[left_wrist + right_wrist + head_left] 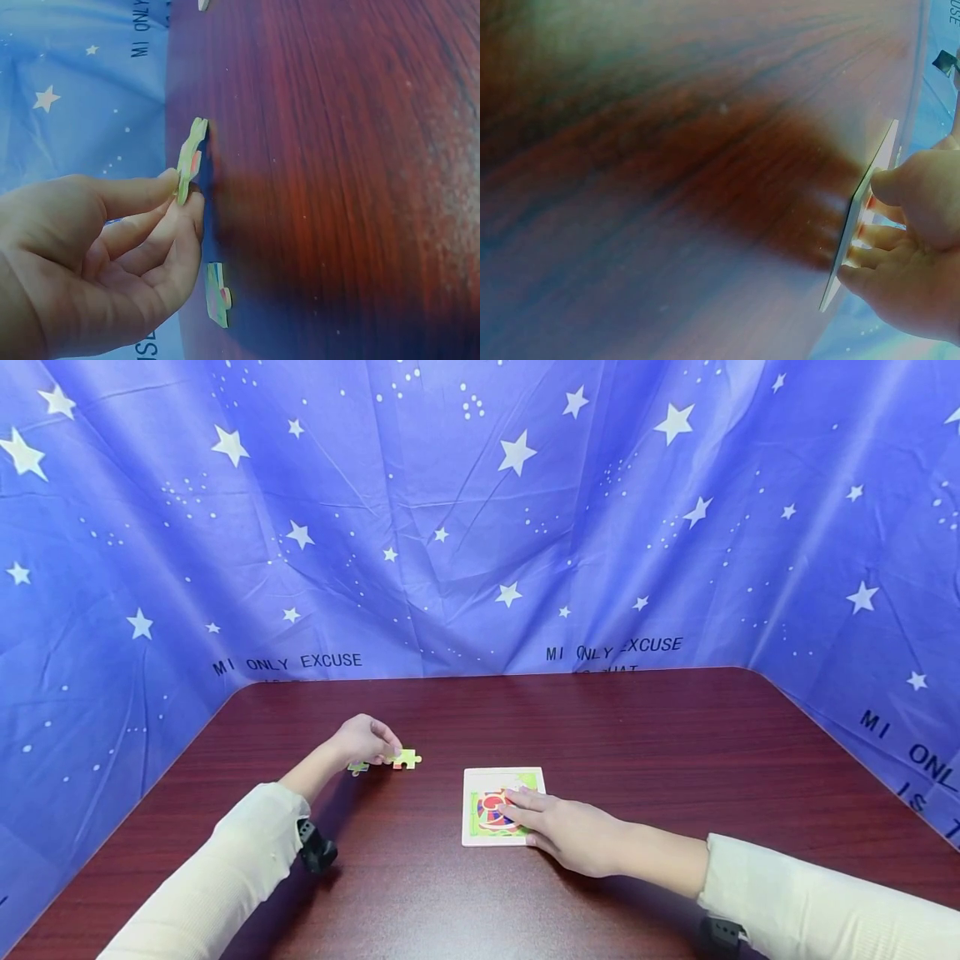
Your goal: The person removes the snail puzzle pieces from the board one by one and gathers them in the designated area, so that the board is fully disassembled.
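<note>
In the head view my left hand point(363, 742) pinches a yellow-green jigsaw piece point(407, 760) between thumb and fingertips. The left wrist view shows this piece point(190, 160) held edge-on, with a small red patch on it. A second jigsaw piece point(217, 295) lies on the table below the fingers, partly covered by that hand in the head view. My right hand point(576, 833) rests with extended fingers on a square puzzle board point(467, 810) with a pale rim and a red, blue and green picture. In the right wrist view its thumb lies along the board's edge point(849, 217).
The dark red wood-grain table point(645, 743) carries the board near its middle and the pieces to the left of it. Behind and at the sides hangs a blue curtain point(450, 485) with white stars and black lettering. Black straps point(317, 847) sit at both sleeves.
</note>
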{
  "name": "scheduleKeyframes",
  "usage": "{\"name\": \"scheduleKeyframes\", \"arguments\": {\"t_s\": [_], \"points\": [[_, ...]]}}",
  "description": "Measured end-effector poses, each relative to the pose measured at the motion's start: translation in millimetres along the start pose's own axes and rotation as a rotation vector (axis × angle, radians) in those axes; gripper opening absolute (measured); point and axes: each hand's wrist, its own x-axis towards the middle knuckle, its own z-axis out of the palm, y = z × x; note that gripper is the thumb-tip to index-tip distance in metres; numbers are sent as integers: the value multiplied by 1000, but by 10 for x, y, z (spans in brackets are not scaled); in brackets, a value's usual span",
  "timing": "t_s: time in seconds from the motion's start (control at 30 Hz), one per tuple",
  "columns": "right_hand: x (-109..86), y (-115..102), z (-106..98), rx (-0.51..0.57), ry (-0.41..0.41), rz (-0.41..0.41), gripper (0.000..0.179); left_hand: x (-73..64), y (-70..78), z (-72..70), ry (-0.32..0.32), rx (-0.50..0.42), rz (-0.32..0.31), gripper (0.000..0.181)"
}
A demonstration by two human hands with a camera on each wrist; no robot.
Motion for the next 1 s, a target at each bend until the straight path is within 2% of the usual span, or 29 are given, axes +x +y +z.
{"name": "scheduleKeyframes", "arguments": {"t_s": [0.13, 0.33, 0.47, 0.77, 1.0], "points": [[-7, -2, -8, -1, 4, -5, 48, 0, -20, 2, 31, 80, 29, 9], [-11, -7, -19, 9, 3, -4, 48, 13, -28, 5, 121, 247, 118, 7], [-9, -6, -15, 7, 4, -5, 48, 14, -29, -1, 153, 322, 141, 8], [-14, -10, -15, 8, 9, -5, 48, -20, -24, -17, 166, 348, 128, 8], [-13, -4, 14, -1, 20, -6, 46, -26, -41, -24, 181, 358, 140, 8]]}}
